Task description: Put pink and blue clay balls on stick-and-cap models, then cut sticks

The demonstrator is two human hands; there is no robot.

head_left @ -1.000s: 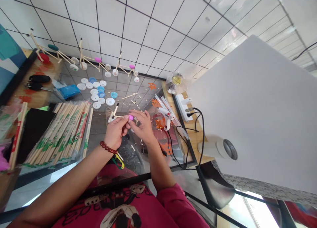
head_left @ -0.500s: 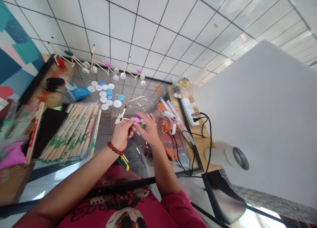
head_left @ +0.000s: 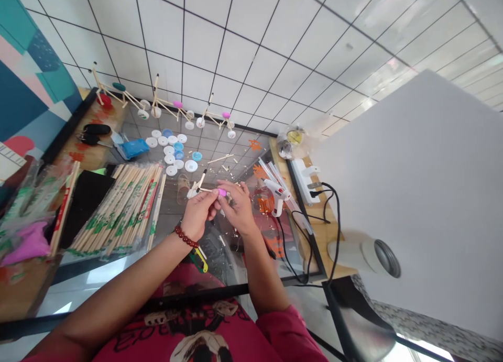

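Observation:
Over the glass tabletop, my left hand (head_left: pixel 198 211) pinches a small pink piece (head_left: pixel 222 193) at the end of a stick model (head_left: pixel 201 181) with black tips and a white wheel. From the right, my right hand (head_left: pixel 237 207) closes its fingers round the same pink piece. The two hands nearly touch each other. Part of the model is hidden behind the fingers. Three finished-looking stick models with wheels, one of them (head_left: pixel 157 97) in the middle, stand along the far edge.
Bundled chopsticks (head_left: pixel 121 207) lie left, beside pink clay (head_left: pixel 29 242). White and blue caps (head_left: pixel 169 150) sit beyond my hands. On the right are a glue gun (head_left: pixel 277 193), glue sticks and a power strip (head_left: pixel 304 179) with black cables. A yellow-green cutter (head_left: pixel 200 260) lies near the front edge.
The whole view has shifted slightly, so the scene sits a little further right. Both hands keep nearly the same pose around the pink piece.

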